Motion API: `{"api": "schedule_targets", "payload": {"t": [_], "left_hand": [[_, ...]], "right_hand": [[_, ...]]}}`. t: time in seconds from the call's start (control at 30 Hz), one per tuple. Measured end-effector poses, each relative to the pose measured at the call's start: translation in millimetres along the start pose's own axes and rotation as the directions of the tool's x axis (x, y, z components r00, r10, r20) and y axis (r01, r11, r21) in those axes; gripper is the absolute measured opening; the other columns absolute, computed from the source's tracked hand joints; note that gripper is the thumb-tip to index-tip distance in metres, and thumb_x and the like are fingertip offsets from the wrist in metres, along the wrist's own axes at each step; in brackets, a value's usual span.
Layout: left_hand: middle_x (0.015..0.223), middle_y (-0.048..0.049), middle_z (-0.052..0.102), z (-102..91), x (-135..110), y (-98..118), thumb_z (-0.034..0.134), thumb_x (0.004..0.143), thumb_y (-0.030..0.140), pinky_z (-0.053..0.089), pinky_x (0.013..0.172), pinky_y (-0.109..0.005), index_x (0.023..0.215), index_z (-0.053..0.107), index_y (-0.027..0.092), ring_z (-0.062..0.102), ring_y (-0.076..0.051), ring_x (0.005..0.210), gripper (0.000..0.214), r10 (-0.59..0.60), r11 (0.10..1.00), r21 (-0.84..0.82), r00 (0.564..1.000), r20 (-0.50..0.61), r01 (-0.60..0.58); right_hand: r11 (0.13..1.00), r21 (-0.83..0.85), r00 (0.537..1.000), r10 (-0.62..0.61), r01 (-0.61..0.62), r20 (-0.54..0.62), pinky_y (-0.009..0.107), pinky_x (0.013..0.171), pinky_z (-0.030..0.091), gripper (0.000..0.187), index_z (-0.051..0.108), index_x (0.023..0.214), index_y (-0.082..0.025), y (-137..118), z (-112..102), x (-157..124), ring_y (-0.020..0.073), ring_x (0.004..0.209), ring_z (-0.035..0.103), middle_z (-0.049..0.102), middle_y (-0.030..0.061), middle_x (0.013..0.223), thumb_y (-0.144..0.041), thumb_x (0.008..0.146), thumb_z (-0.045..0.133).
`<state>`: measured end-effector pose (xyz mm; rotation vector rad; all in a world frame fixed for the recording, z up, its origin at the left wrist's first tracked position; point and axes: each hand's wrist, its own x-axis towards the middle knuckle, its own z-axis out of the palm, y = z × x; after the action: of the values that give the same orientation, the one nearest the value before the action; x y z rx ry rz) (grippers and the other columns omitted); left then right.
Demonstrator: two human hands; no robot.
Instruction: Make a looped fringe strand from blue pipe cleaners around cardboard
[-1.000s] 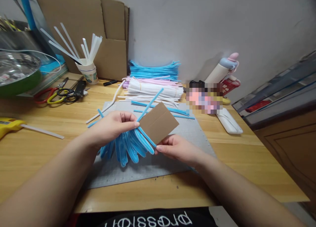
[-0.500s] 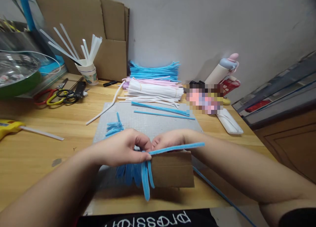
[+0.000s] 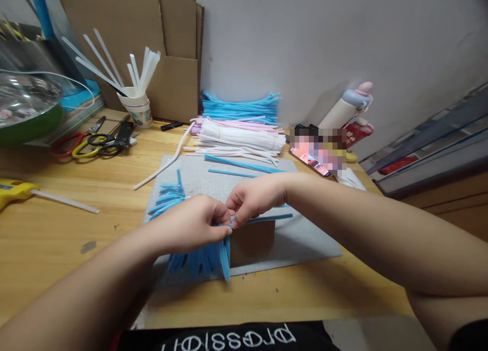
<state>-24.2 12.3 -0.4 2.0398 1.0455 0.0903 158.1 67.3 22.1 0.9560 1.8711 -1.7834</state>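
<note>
My left hand (image 3: 194, 228) is closed over a brown cardboard card (image 3: 252, 243) wrapped with several loops of blue pipe cleaner (image 3: 202, 262), held just above a grey cutting mat (image 3: 305, 239). My right hand (image 3: 255, 197) pinches the free end of the blue pipe cleaner (image 3: 269, 219) at the card's top edge, right beside my left fingers. The loose strand runs off to the right along the card. A small fan of blue loops (image 3: 168, 197) lies on the mat behind my left hand.
Bundles of blue, pink and white pipe cleaners (image 3: 240, 124) are stacked by the wall. A paper cup of white sticks (image 3: 138, 107), scissors (image 3: 91, 143), a yellow glue gun (image 3: 15, 191), a phone (image 3: 310, 160) and a metal bowl (image 3: 26, 104) sit around the wooden table.
The card turned from flat and tilted to standing on edge under my hands. My right hand crossed over to the card's top and drew the strand shorter; both hands shifted slightly away from me.
</note>
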Motion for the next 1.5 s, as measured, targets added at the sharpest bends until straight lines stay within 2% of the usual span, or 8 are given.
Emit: {"api": "schedule_targets", "payload": {"t": [0.23,0.43,0.57,0.77,0.9,1.13,1.33,1.5], "left_hand": [[0.059,0.0033,0.059,3.7,5.4,-7.3,0.056,0.075,0.035,0.031,0.049,-0.022,0.068,0.064,0.019,0.048,-0.012,0.055,0.019,-0.009,0.995,-0.096,0.996,-0.086,0.0],[0.06,0.0029,0.06,2.7,5.9,-5.4,0.056,0.076,0.036,0.031,0.05,-0.022,0.068,0.064,0.019,0.049,-0.013,0.056,0.02,-0.015,0.995,-0.098,0.997,-0.079,0.007],[0.064,0.0017,0.065,4.1,7.8,-5.3,0.057,0.077,0.037,0.035,0.052,-0.023,0.072,0.065,0.02,0.055,-0.014,0.059,0.019,-0.006,0.991,-0.135,0.996,-0.087,-0.006],[0.088,-0.0021,0.071,7.3,13.8,-9.3,0.063,0.073,0.033,0.046,0.072,-0.028,0.09,0.065,0.022,0.064,-0.021,0.082,0.02,-0.028,0.993,-0.115,0.963,-0.268,-0.003],[0.095,-0.0031,0.072,12.7,19.9,-15.2,0.062,0.075,0.032,0.046,0.078,-0.03,0.091,0.066,0.023,0.065,-0.022,0.09,0.019,-0.002,0.996,-0.083,0.959,-0.284,-0.022],[0.094,-0.0051,0.073,21.9,29.5,-24.9,0.061,0.075,0.035,0.046,0.075,-0.03,0.09,0.068,0.023,0.066,-0.024,0.089,0.02,-0.05,0.998,-0.051,0.948,-0.314,0.036],[0.092,-0.0047,0.071,22.5,32.6,-27.4,0.061,0.074,0.031,0.045,0.074,-0.03,0.087,0.065,0.022,0.064,-0.023,0.087,0.016,-0.065,0.996,-0.079,0.954,-0.293,0.043],[0.089,-0.0025,0.071,22.5,33.4,-26.9,0.06,0.074,0.028,0.044,0.074,-0.03,0.086,0.064,0.022,0.064,-0.022,0.085,0.014,-0.068,0.998,-0.038,0.956,-0.284,0.06]], "right_hand": [[0.982,-0.185,0.98,-0.011,-0.027,-0.201,0.023,0.052,0.024,0.014,0.059,0.07,-0.018,-0.3,1.8,-0.8,0.0075,0.054,0.033,0.044,-0.0071,0.056,-0.026,0.071,0.069],[0.961,-0.266,0.975,0.022,-0.082,-0.223,0.023,0.051,0.024,0.018,0.06,0.076,-0.018,-1.1,4.6,-7.2,0.0074,0.054,0.034,0.045,-0.0069,0.06,-0.034,0.075,0.067],[0.953,-0.298,0.958,-0.044,-0.045,-0.284,0.023,0.051,0.025,0.015,0.059,0.072,-0.017,-0.2,6.9,-10.7,0.0074,0.054,0.034,0.043,-0.0072,0.058,-0.031,0.074,0.065],[0.99,-0.135,0.925,-0.024,-0.03,-0.38,0.024,0.052,0.024,0.017,0.06,0.071,-0.017,22.8,1.1,-2.3,0.0084,0.056,0.034,0.041,-0.0071,0.056,-0.033,0.069,0.066],[0.998,-0.03,0.927,-0.065,0.058,-0.37,0.023,0.055,0.026,0.02,0.06,0.071,-0.016,41.8,-3.0,6.8,0.0086,0.058,0.036,0.044,-0.0067,0.058,-0.035,0.067,0.066],[0.985,-0.17,0.89,-0.075,-0.003,-0.45,0.022,0.055,0.029,0.018,0.061,0.077,-0.016,46.7,2.0,13.8,0.0094,0.061,0.04,0.048,-0.005,0.064,-0.033,0.073,0.062],[0.992,-0.096,0.862,-0.115,0.078,-0.493,0.022,0.057,0.032,0.021,0.062,0.082,-0.015,58.8,3.7,16.6,0.0097,0.061,0.041,0.05,-0.0039,0.066,-0.033,0.083,0.053],[0.978,-0.057,0.895,-0.205,0.198,-0.395,0.022,0.067,0.038,0.015,0.064,0.09,-0.014,68.6,-4.8,14.1,0.0105,0.072,0.05,0.06,-0.0006,0.08,-0.021,0.077,0.06]]}}
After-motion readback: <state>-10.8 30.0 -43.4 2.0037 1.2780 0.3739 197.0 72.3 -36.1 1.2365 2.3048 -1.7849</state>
